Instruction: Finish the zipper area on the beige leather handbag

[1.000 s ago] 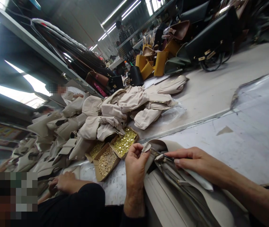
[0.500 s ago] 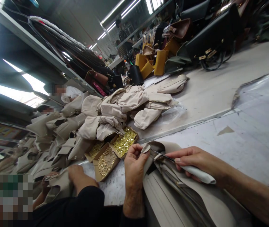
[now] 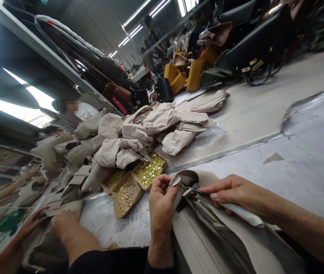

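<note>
A beige handbag [image 3: 196, 236] lies tilted in front of me, its zipped mouth facing up. My left hand [image 3: 162, 205] is closed, pinching the rounded end of a beige strap [image 3: 175, 180] between thumb and fingers. My right hand [image 3: 236, 196] grips an awl-like tool by its white handle [image 3: 244, 215]. Its thin dark metal shaft [image 3: 197, 191] points left to the strap beside my left fingertips. Whether the tip pierces the strap, I cannot tell. Left of my hand stand small cardboard trays: one of gold studs [image 3: 126, 193], another of shiny gold pieces [image 3: 150, 171].
At the left, a co-worker's hands [image 3: 67, 228] work on another beige bag [image 3: 33, 243]. Beige bags [image 3: 135, 131] are heaped beyond the trays. Yellow bags [image 3: 194, 74] and black bags [image 3: 259, 42] stand at the back of the table. Plastic sheeting [image 3: 316, 125] covers the right side.
The co-worker's hands and bag have shifted left and down, and their head has left the lower left corner. My own hands and the tool have barely moved.
</note>
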Available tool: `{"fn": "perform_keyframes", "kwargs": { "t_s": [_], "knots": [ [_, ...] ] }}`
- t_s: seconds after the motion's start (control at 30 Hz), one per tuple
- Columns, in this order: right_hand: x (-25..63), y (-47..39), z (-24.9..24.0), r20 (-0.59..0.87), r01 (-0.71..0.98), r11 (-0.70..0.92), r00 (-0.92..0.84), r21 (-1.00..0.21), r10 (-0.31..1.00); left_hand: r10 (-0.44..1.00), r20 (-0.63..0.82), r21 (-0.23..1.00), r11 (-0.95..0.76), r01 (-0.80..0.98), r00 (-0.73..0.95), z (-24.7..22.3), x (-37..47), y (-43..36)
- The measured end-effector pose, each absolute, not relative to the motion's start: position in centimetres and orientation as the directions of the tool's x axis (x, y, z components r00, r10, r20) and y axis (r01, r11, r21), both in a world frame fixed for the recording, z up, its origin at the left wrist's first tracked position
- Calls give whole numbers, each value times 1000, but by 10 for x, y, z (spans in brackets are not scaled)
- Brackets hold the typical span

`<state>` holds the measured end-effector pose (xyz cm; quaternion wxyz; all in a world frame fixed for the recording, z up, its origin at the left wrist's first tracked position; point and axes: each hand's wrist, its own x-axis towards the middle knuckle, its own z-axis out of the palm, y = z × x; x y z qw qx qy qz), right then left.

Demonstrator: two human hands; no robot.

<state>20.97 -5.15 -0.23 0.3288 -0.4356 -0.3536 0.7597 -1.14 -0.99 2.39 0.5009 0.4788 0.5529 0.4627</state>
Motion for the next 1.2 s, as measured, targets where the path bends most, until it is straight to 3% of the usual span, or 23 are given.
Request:
{"fn": "perform_keyframes", "kwargs": {
  "t_s": [0.27, 0.47, 0.57, 0.63, 0.73, 0.87, 1.2],
  "knots": [
    [200, -56, 4, -301, -122, -365, -363, -923, 882, 992, -111, 992, 114, 54, -51, 21, -14, -9],
    [198, -53, 1, -353, -111, -420, -376, -901, 857, 993, -116, 993, 116, 24, -30, 20, -12, -10],
    [196, -54, 2, -192, -55, -223, -344, -973, 919, 991, -128, 992, 128, 4, -50, 20, -12, -10],
    [195, -56, 6, -37, 88, -11, -301, -996, 953, 989, -137, 991, 137, -4, -63, 21, -13, -10],
    [192, -60, 13, 112, 327, 207, -284, -922, 952, 986, -142, 990, 142, -6, -83, 21, -13, -11],
    [187, -64, 15, 178, 511, 310, -291, -802, 940, 986, -134, 991, 135, 0, -102, 20, -13, -10],
    [168, -73, -12, 537, 749, 535, -286, -392, 794, 984, -136, 991, 136, -7, -112, 18, -13, -9]
  ]
}}
